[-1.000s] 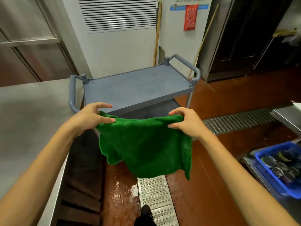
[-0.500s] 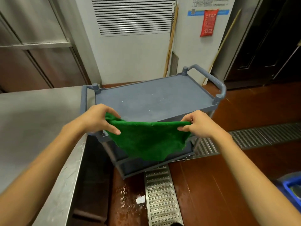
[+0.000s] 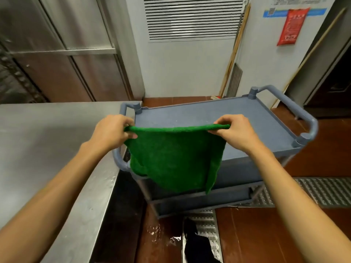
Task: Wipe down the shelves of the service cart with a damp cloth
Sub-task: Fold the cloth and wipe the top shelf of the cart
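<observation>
A green cloth [image 3: 174,158] hangs spread out in front of me, its top edge stretched tight. My left hand [image 3: 112,131] pinches its left top corner and my right hand [image 3: 235,131] pinches its right top corner. Behind and below the cloth stands the grey-blue service cart [image 3: 218,112], its bare top shelf just beyond my hands. The cloth covers the near edge of that shelf and part of the lower shelves [image 3: 237,198].
A steel counter [image 3: 47,149] runs along the left, touching the cart's left handle [image 3: 121,162]. Wooden poles [image 3: 233,52] lean on the wall behind. The red floor is wet, with metal drain grates [image 3: 313,190] at the right and below me.
I have come closer to the cart, which now fills the view. My hands have moved apart and lifted the cloth, pulling its top edge straight over the top shelf's near side.
</observation>
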Demonstrator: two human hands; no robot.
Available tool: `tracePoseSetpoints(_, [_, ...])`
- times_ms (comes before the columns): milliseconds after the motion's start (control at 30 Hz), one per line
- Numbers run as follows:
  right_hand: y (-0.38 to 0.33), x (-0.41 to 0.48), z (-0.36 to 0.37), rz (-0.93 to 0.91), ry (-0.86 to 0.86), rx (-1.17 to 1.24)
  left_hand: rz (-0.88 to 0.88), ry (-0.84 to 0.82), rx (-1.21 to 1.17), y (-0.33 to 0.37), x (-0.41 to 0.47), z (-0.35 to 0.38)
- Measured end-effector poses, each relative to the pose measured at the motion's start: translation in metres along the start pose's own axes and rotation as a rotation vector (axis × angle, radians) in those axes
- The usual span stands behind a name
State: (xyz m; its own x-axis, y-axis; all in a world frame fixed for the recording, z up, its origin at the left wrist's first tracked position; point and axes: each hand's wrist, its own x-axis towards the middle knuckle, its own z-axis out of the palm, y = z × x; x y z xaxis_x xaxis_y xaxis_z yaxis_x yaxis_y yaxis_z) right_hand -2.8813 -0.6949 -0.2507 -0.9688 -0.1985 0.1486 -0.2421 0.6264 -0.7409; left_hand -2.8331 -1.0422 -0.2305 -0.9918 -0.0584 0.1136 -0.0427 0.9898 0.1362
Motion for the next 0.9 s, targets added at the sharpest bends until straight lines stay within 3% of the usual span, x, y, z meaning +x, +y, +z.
tracePoseSetpoints(233, [0.001,0.095,0.012,-0.045,-0.100,-0.007,-0.053,0.070,-0.135,-0.035,0.058,-0.005])
tracePoseSetpoints(633, [-0.005,0.279,0.029,-0.162,-0.127,0.091,-0.083,0.161,-0.026,-0.070,0.209,-0.012])
tracePoseSetpoints(767, [-0.005,0.347,0.040,-0.149,-0.074,0.125,-0.128,0.133,-0.056,-0.082,0.267,-0.018])
tracePoseSetpoints(900, [-0.011,0.408,0.047,-0.166,0.058,0.169,-0.148,0.277,-0.018,-0.088,0.324,-0.026])
